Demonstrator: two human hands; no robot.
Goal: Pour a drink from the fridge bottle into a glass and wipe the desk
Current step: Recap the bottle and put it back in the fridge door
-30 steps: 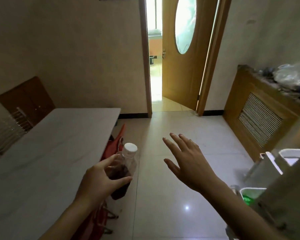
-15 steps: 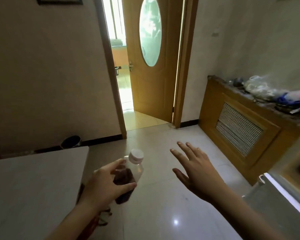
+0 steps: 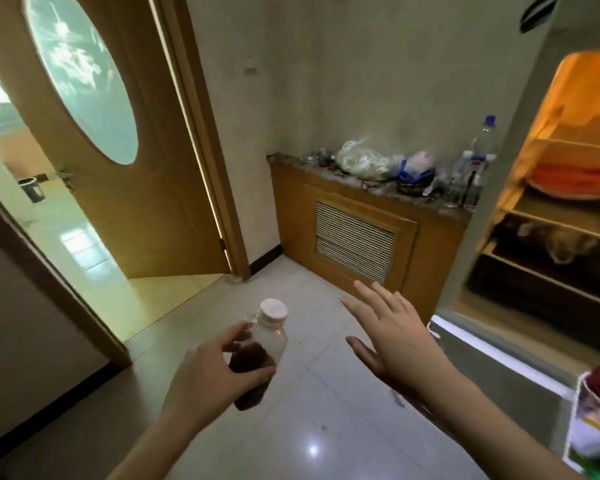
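My left hand [image 3: 212, 379] is wrapped around a small clear plastic bottle [image 3: 261, 351] with a white cap and dark brown liquid in its lower part. It is held upright over the tiled floor, low in the middle of the view. My right hand [image 3: 392, 336] hovers to the right of the bottle, empty, fingers spread and pointing away from me. The fridge [image 3: 548, 188] stands open at the right, its shelves lit orange inside. A clear drinking glass [image 3: 453, 192] stands on the wooden cabinet beside the fridge. The desk is out of view.
A wooden radiator cabinet [image 3: 357, 233] against the far wall carries plastic bags, water bottles [image 3: 478, 157] and clutter. A wooden door with an oval window [image 3: 84, 109] stands open at the left onto a bright room. The fridge door shelf [image 3: 596, 410] holds items at the lower right.
The view has swung to the right: the desk has left the frame and the open fridge has come in. Both hands keep their pose, the left one still holding the bottle.
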